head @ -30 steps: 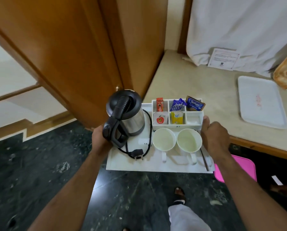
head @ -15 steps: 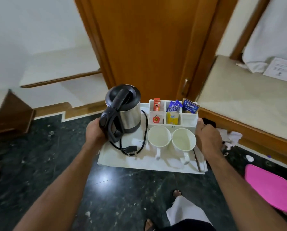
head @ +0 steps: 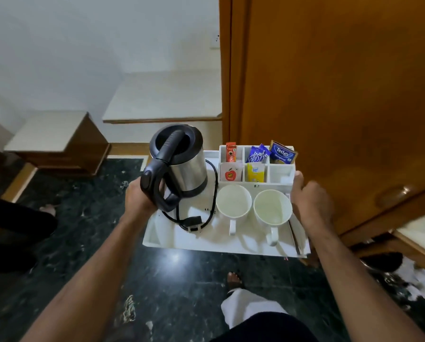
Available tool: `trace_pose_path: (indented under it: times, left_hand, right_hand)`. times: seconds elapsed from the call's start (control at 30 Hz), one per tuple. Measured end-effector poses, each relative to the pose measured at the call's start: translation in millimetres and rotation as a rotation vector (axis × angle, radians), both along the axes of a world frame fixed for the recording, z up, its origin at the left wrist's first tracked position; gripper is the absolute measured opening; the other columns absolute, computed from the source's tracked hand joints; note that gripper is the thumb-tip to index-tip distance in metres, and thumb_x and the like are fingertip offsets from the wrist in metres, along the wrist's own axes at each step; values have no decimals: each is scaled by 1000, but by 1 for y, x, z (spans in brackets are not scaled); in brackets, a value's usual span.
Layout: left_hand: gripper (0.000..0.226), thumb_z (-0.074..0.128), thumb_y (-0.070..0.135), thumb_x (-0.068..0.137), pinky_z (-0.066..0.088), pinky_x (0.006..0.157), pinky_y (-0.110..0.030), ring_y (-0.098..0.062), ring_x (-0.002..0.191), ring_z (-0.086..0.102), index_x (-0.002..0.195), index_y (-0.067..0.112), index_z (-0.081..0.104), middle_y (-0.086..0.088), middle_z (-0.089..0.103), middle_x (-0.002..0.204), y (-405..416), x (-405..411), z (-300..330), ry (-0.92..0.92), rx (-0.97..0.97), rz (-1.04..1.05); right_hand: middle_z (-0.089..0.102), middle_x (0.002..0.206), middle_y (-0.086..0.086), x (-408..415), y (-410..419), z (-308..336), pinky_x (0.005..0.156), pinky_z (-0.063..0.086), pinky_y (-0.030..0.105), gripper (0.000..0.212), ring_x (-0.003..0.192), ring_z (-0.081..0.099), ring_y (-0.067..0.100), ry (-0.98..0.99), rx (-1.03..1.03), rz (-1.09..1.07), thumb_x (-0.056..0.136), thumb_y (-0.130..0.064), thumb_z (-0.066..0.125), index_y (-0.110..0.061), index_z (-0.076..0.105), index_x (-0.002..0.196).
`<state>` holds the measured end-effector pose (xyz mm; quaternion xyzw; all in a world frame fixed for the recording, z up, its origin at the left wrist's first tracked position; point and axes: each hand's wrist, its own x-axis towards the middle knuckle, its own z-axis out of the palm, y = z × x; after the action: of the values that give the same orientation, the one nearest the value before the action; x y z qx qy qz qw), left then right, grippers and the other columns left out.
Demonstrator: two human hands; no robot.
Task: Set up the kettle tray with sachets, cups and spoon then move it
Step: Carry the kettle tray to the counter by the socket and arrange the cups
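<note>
White kettle tray point(head: 194, 239) is carried at waist height above a dark marble floor point(head: 88, 218), gripped at both ends to keep it level. Left hand point(head: 140, 196) is closed on the tray's left edge, partly hidden behind the kettle handle; right hand point(head: 307, 201) is curled round the right edge beside the sachet caddy point(head: 281, 172). Stainless kettle point(head: 184, 166) sits back-left w/ its black cord point(head: 194, 219) coiled on the tray, likely so nothing trails. Sachets stand upright in the caddy compartments: Tetley tea bag point(head: 281, 153) top right, orange coffee stick point(head: 230, 153) top left, yellow sachet point(head: 255, 172) lower middle. Two white cups point(head: 233, 201) stand side by side in front, handles toward the carrier; spoon point(head: 294, 234) lies along the right rim. Setup looks complete; moving appears to be the step under way. Wooden door point(head: 342, 95) is close on the right, so the far corner needs clearance.
</note>
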<state>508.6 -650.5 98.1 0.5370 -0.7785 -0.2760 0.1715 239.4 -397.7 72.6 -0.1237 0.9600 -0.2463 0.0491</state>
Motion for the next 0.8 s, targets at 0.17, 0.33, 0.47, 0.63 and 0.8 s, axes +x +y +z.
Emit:
trace_pose_path:
  times: [0.17, 0.33, 0.47, 0.63, 0.8]
  left_hand:
    - [26, 65, 27, 82, 55, 65, -45, -34, 73, 67, 62, 21, 50, -4, 64, 68, -73, -23, 12, 66, 20, 65]
    - [14, 66, 23, 87, 53, 74, -50, -37, 83, 66, 81, 12, 59, -14, 65, 82, -138, -43, 13, 147, 2, 46]
    - [31, 63, 27, 87, 55, 75, -55, -37, 84, 66, 96, -3, 65, -23, 68, 88, -197, -49, 9, 145, -7, -54]
    - [47, 57, 38, 72, 52, 84, -61, -43, 91, 64, 87, -5, 63, -29, 66, 90, -264, -43, 1, 267, 131, -19]
    - [18, 68, 26, 84, 55, 81, -54, -38, 90, 66, 72, 29, 55, -4, 65, 80, -347, -33, -4, 197, 218, -12]
  right_hand:
    - [53, 59, 2, -29, -84, 1, 42, 30, 20, 59, 49, 51, 15, -10, -59, -3, 100, -52, 29, -8, 58, 74]
    - [62, 72, 11, -47, -151, 5, 49, 37, 27, 64, 62, 59, 27, 29, -28, 1, 100, -53, 29, -3, 62, 80]
    - [64, 77, 15, -49, -208, 1, 52, 39, 31, 65, 65, 58, 29, 38, 7, -13, 99, -55, 26, -4, 62, 80]
    - [67, 83, 19, -39, -278, -8, 59, 39, 34, 67, 69, 55, 32, 77, 42, -30, 98, -57, 24, -4, 63, 83]
    - [67, 84, 22, -23, -355, -13, 68, 46, 40, 68, 79, 62, 39, 79, 54, -39, 98, -56, 25, -2, 63, 84]
